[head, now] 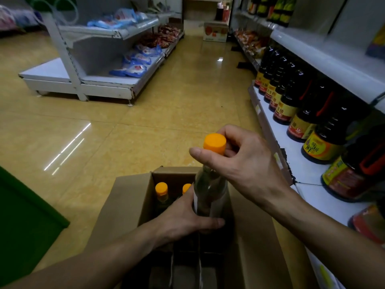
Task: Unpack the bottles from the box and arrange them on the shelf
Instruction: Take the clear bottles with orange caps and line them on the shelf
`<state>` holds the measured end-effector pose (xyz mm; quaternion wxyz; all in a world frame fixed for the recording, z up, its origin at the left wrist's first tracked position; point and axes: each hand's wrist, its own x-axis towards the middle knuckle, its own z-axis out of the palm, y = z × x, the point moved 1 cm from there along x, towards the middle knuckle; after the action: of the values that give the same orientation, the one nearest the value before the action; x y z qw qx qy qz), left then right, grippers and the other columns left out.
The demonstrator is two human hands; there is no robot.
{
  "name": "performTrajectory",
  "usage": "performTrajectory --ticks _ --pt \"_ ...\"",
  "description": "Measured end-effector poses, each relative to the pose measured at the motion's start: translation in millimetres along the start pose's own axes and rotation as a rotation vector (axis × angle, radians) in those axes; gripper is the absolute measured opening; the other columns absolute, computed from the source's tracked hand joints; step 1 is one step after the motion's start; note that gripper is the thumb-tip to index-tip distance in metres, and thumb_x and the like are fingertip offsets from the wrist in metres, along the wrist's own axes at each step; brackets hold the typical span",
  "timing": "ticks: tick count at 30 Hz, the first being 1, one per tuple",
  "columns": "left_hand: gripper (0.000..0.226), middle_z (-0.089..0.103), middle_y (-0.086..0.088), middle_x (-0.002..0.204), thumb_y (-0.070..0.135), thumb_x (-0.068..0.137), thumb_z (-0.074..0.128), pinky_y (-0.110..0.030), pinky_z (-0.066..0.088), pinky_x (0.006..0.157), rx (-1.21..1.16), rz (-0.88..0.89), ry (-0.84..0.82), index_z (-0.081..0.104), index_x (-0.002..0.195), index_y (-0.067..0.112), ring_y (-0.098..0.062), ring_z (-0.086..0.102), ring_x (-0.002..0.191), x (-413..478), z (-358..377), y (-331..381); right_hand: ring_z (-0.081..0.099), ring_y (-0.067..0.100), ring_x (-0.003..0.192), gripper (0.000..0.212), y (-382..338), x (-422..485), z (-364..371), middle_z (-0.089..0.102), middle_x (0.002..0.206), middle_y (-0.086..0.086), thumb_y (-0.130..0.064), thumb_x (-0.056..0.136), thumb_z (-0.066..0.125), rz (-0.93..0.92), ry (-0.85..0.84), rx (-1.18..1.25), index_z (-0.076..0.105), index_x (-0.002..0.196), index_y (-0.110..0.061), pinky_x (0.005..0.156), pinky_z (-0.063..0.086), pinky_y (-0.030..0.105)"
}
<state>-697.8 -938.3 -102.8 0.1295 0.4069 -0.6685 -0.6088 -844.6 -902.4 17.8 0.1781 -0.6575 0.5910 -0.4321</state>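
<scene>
head: left hand (pixel 183 217), right hand (pixel 239 163) grip bottle (pixel 208 192) (shelf label (pixel 312 146): 味极鲜)

We lose the near end of the box (pixel 129 205) past the bottom edge, and its near cells are too dark to read. At the box's far end, two bottles (pixel 161 190) show only caps and shoulders. Above the box, the left hand (pixel 185 217) covers the label of the held bottle (pixel 210 190). Right of the box, dark bottles (pixel 352 180) on the shelf (pixel 295 155) run off the right edge.
</scene>
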Motion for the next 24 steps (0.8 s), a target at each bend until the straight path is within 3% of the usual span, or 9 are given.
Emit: performTrajectory --ticks 3,7,9,12,14,15,17,20,24 --pt "0.074 0.065 0.025 0.119 0.028 0.076 0.089 -0.01 0.052 0.084 -0.063 0.044 0.062 0.041 0.126 0.055 0.012 0.061 0.109 -6 2 6 0.051 0.006 0.065 0.048 -9 5 1 0.049 0.07 -0.008 -0.067 0.078 0.064 0.034 -0.007 0.052 0.058 0.083 -0.019 0.06 0.044 0.024" --pt "0.072 0.069 0.018 0.121 0.031 0.075 0.089 -0.038 0.055 0.103 -0.141 0.12 0.201 0.047 0.129 0.053 -0.003 0.065 0.116 -7 9 11 0.052 0.006 0.104 0.05 -3 4 10 0.05 0.108 -0.013 -0.072 0.081 0.053 0.112 -0.022 -0.063 0.052 0.112 -0.034 0.087 0.052 0.034" --pt "0.068 0.07 0.012 0.122 0.026 0.081 0.085 -0.039 0.057 0.1 -0.195 0.173 0.247 0.046 0.133 0.047 -0.007 0.067 0.116 -7 12 18 0.047 0.009 0.126 0.066 3 -4 19 0.043 0.134 -0.013 -0.072 0.083 0.053 0.172 -0.06 -0.072 0.036 0.137 -0.039 0.101 0.05 0.04" --pt "0.042 0.074 0.012 0.111 0.022 0.095 0.069 -0.026 0.061 0.084 -0.214 0.251 0.36 0.053 0.131 0.034 -0.004 0.071 0.106 -7 16 32 0.027 -0.001 0.138 0.093 1 -17 34 0.02 0.16 -0.015 -0.063 0.085 0.063 0.235 -0.067 0.008 0.003 0.154 -0.046 0.106 0.035 0.027" --pt "0.012 0.076 0.013 0.091 0.027 0.102 0.059 -0.017 0.059 0.066 -0.231 0.262 0.434 0.058 0.113 0.031 -0.002 0.073 0.088 -8 19 38 0.026 -0.001 0.139 0.101 1 -22 38 0.017 0.164 -0.015 -0.056 0.085 0.069 0.222 -0.062 0.03 -0.004 0.153 -0.049 0.108 0.033 0.025" --pt "0.016 0.076 0.01 0.094 0.038 0.098 0.061 -0.02 0.06 0.067 -0.276 0.232 0.462 0.057 0.113 0.033 -0.007 0.074 0.092 -8 20 40 0.032 0.001 0.141 0.1 1 -22 38 0.025 0.162 -0.012 -0.054 0.085 0.071 0.209 -0.053 0.034 -0.001 0.153 -0.049 0.109 0.037 0.027" --pt "0.053 0.068 0.003 0.118 0.054 0.08 0.069 -0.036 0.063 0.082 -0.258 0.2 0.471 0.05 0.128 0.043 -0.019 0.068 0.113 -7 21 40 0.05 -0.004 0.127 0.088 4 -19 32 0.047 0.146 -0.018 -0.051 0.084 0.074 0.193 -0.016 0.065 0.017 0.151 -0.047 0.099 0.048 0.024" --pt "0.08 0.063 0.009 0.127 0.039 0.072 0.083 -0.033 0.062 0.087 -0.226 0.217 0.422 0.034 0.135 0.05 -0.017 0.065 0.118 -13 15 40 0.059 -0.012 0.108 0.07 6 -13 21 0.061 0.12 -0.023 -0.048 0.083 0.077 0.177 0.01 0.137 0.036 0.139 -0.043 0.083 0.054 0.019" --pt "0.078 0.07 0.009 0.12 0.022 0.079 0.086 -0.017 0.058 0.08 -0.241 0.252 0.243 0.039 0.138 0.041 -0.005 0.07 0.108 -16 -4 42 0.065 0.0 0.113 0.064 8 -6 6 0.068 0.122 -0.016 -0.048 0.082 0.079 0.17 0.006 0.268 0.044 0.135 -0.04 0.092 0.058 0.034"
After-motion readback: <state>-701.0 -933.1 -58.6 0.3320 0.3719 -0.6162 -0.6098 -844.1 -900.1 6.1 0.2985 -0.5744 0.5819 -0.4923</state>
